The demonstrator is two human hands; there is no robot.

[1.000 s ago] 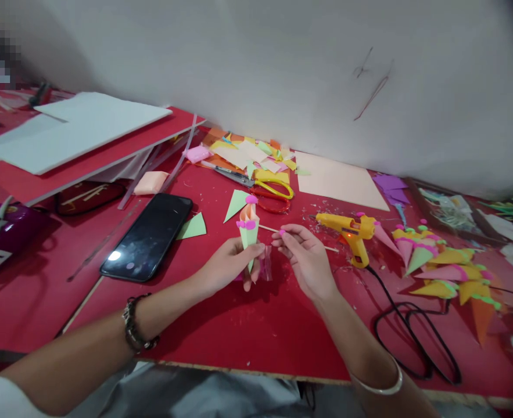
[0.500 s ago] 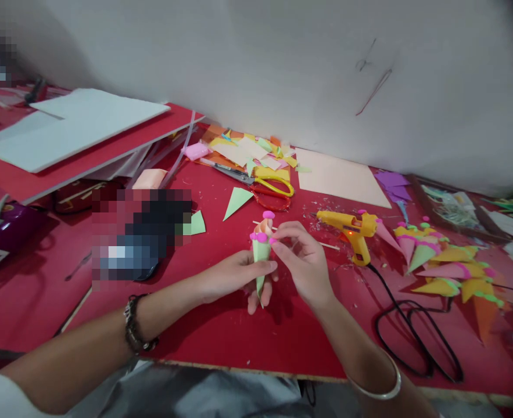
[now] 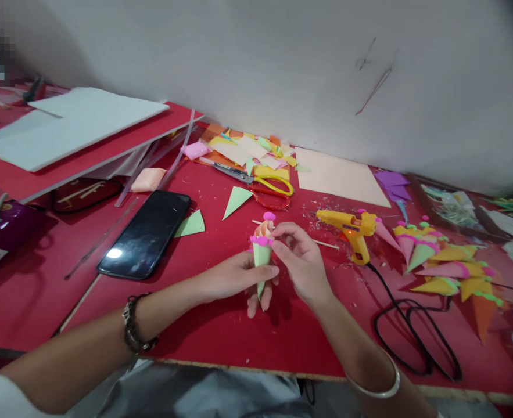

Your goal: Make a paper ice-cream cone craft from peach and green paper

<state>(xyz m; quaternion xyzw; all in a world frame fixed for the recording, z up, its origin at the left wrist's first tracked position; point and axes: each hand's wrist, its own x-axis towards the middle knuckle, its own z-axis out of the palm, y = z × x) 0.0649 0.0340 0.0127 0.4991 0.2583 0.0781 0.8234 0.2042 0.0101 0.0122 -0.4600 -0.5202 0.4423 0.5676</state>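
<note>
My left hand [image 3: 234, 278] is closed round a paper ice cream cone [image 3: 262, 255], its light green tip pointing down. Pink trim rings the cone's rim. Above it rises a peach-coloured swirl [image 3: 264, 229] with a pink ball [image 3: 269, 216] on top. The thumb and fingers of my right hand [image 3: 304, 261] are pinched against the right side of the rim and swirl; their tips partly cover that spot. Behind the cone lies a thin stick [image 3: 326, 244]. To the right sits a yellow glue gun [image 3: 347, 226] with a small orange light.
Finished paper cones [image 3: 452, 270] cluster at the right, near the glue gun's black cord [image 3: 406, 337]. A phone [image 3: 147, 235] lies at left beside green paper pieces [image 3: 237, 201]. Scissors [image 3: 265, 184], paper scraps [image 3: 247, 150] and a peach sheet [image 3: 338, 174] are near the wall.
The cone has turned slightly between my hands, and more of the peach swirl shows. My right fingertips remain at its rim.
</note>
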